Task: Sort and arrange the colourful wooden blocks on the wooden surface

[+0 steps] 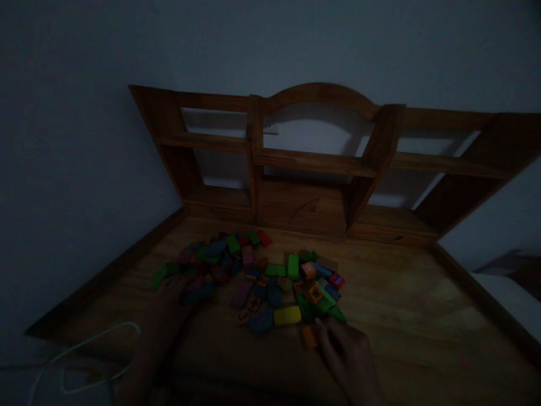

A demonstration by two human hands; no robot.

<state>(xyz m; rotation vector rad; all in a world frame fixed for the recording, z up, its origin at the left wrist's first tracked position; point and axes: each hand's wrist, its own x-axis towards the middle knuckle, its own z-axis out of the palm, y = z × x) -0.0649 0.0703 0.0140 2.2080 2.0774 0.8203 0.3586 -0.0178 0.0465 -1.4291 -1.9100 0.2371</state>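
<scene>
My right hand (pixel 349 352) touches an orange block (pixel 309 336). My left hand (pixel 173 287) lies flat, fingers apart, on the block pile (pixel 262 282), holding nothing.

The room is so dim that my left hand (pixel 171 290) melts into the blocks (pixel 257 282) beside it, and I cannot tell whether its fingers grip anything. My right hand (pixel 344 352) covers part of an orange block (pixel 309 336); whether I pinch it or only touch it is unclear. Both my forearms run off the bottom edge. The marks on the small blocks are too faint to read. A white cable (pixel 91 338) trails out at the lower left corner, and the shelf unit (pixel 321 163) is cut at the right edge
</scene>
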